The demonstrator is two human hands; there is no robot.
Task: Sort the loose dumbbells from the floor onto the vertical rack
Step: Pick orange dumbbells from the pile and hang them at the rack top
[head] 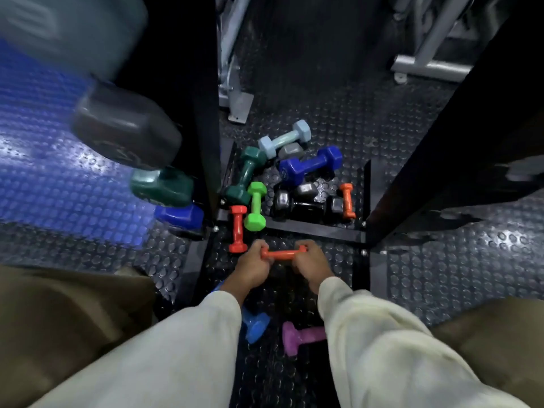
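Orange dumbbell [279, 254] held low over floor [441, 290], left hand [251, 266] & right hand [309, 265] w/ fingers curled round its ends. Few sit on rack [206, 113]; approx ten lie loose, e.g. green dumbbell [255, 210], purple dumbbell [297, 337]. Early on, most left.

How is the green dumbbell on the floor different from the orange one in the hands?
The bright green dumbbell lies untouched among the pile, while the orange dumbbell is gripped at each end by the left hand and the right hand. The green one points away from the person; the orange one lies crosswise. The green one looks thicker, with chunkier heads. Both are small, coated, with a slim bar between two heads.
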